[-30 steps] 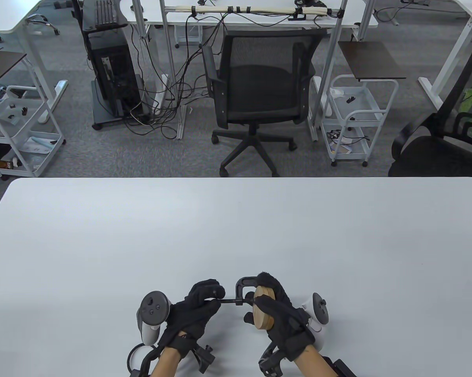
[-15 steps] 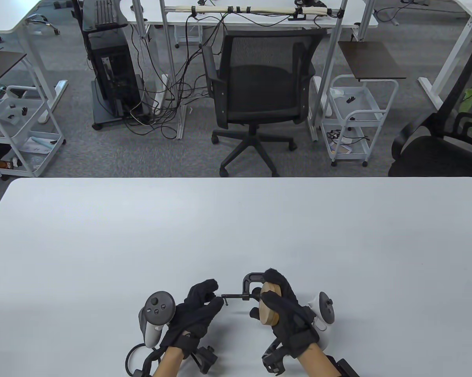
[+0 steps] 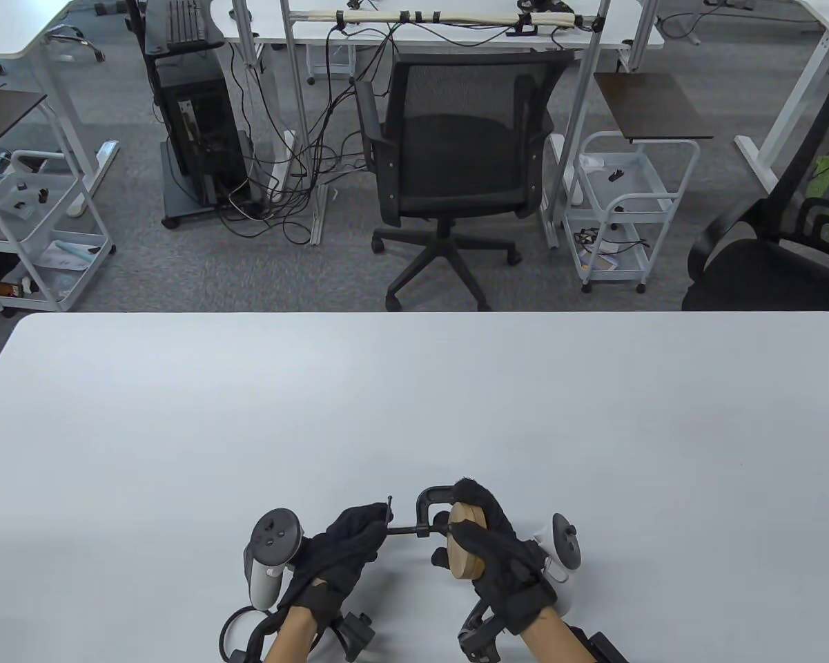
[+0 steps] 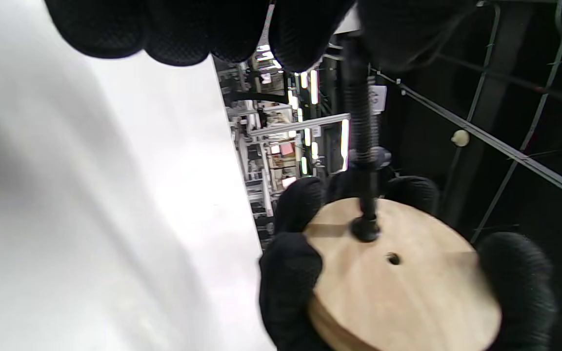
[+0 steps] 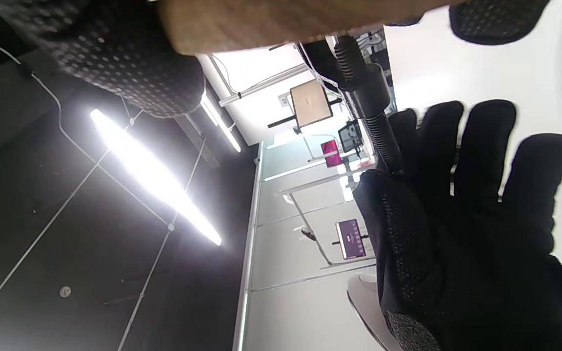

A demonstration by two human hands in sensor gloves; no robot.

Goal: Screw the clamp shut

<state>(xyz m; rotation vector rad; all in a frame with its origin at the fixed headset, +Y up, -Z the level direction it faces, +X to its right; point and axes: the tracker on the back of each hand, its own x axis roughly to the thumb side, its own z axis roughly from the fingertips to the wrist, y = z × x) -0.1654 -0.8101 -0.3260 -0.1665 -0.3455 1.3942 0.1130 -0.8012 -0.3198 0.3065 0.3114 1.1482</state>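
A black C-clamp [image 3: 429, 500] sits around a round wooden disc [image 3: 464, 544] held on edge near the table's front edge. My right hand [image 3: 486, 545] grips the disc and the clamp frame. My left hand [image 3: 359, 535] pinches the handle end of the clamp's threaded screw [image 3: 406, 530], whose small crossbar [image 3: 389, 506] points up. In the left wrist view the screw [image 4: 361, 126] runs down from my fingers and its pad [image 4: 365, 228] touches the disc's face [image 4: 408, 273]. In the right wrist view the screw [image 5: 381, 131] runs to my left hand [image 5: 456, 204].
The white table [image 3: 414, 400] spreads out beyond the hands. A black office chair [image 3: 455, 152] stands past the table's far edge, with white carts [image 3: 628, 207] and desks on the floor behind.
My left hand let go of the screw handle and drew back, then closed on it again. The crossbar turned from pointing down to pointing up. The right hand shifted slightly with the disc.
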